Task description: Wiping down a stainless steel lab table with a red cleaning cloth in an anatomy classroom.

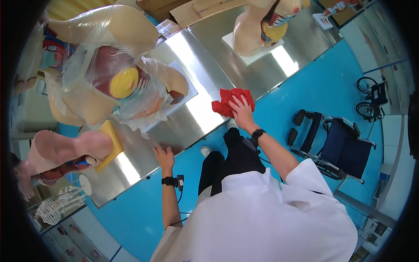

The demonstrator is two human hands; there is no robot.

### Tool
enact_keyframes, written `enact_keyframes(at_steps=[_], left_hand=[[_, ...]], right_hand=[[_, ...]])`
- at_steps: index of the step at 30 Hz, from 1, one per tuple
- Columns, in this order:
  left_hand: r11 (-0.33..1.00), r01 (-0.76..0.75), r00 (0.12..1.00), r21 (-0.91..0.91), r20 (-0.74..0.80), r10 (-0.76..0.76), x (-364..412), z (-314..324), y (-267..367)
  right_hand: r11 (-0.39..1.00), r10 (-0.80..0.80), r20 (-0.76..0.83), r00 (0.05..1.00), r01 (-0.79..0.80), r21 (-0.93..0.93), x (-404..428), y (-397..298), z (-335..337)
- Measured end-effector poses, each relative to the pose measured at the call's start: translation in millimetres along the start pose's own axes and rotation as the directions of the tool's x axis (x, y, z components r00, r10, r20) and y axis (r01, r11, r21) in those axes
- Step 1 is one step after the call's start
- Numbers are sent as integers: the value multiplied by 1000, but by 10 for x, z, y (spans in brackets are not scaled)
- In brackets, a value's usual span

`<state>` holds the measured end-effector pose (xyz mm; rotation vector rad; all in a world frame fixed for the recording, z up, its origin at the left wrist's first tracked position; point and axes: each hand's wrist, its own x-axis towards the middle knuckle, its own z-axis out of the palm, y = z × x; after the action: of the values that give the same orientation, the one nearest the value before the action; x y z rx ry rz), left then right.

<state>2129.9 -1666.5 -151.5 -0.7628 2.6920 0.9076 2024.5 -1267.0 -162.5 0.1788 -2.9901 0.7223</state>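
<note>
My right hand point(243, 114) lies over a crumpled red cloth point(226, 100) at the front edge of the stainless steel table point(209, 114), its fingers spread across the folds. My left hand point(165, 158) hovers at or just above the same edge, empty and with fingers apart; whether it touches the metal I cannot tell. Beyond it stands a large anatomical torso model point(131, 29) under clear plastic wrap, with a yellow breast-tissue part point(124, 82) showing in its opened chest. The torso rests on a white base point(188, 80).
A smaller torso model point(72, 144) on a yellow base point(109, 144) is at left, near a small skeleton model point(52, 208). Another torso point(245, 32) stands on a white base point(250, 59) farther right. Wheelchairs point(343, 147) occupy the blue floor point(275, 108). Cardboard boxes point(203, 13) sit behind.
</note>
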Motion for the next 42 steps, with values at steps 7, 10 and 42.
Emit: enact_keyframes(at_steps=[7,10,42], left_hand=[[939,336,903,69,-305,-301,311,365,-94],[814,571,776,106,-394,-493,438,671,280],[591,804,504,63,-599,-622,658,882,506]], right_hand=[[971,-240,119,964,239,18,191,-101,-195],[921,-385,285,878,384,64,426,-40,-287],[946,-320,-74,944,322,16,3531,-460,822]])
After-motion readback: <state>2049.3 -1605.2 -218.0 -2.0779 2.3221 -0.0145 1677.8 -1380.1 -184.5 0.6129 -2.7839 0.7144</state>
